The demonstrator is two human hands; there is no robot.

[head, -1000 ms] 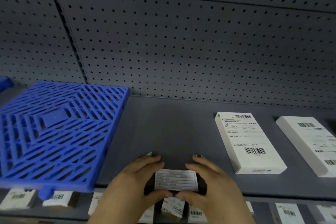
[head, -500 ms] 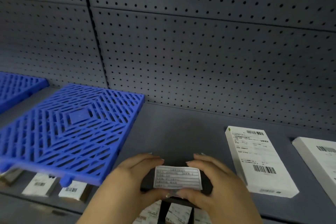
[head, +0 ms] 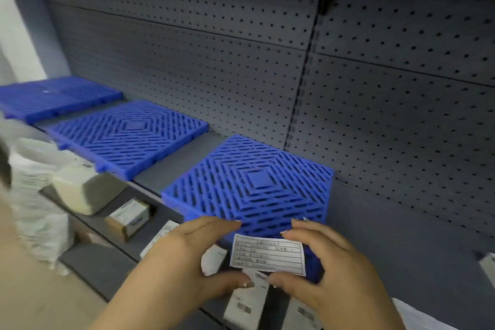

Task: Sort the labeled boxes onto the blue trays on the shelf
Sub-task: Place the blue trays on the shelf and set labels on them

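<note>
Fingers [head: 214,224] of the left hand [head: 182,262] are curled round the left side of a small dark box with a white printed label [head: 267,254], thumb at its near edge. The right hand [head: 334,270] clamps the other side the same way, so the box hangs in the air between both hands, just in front of the shelf edge and not yet set down. Its dark body barely shows, and the label text is too blurred to read. Along the grey metal shelf [head: 388,236] lie three trays: a far blue slatted plastic tray [head: 59,96] at the left, a middle blue slatted tray [head: 128,137], and a nearest blue slatted tray [head: 254,187] directly behind the box. The step in hand looks like carrying the box to its tray. Next, I judge, the label must be matched to a tray, and the box lifted over that tray's front rim and laid flat before both hands let go.
</note>
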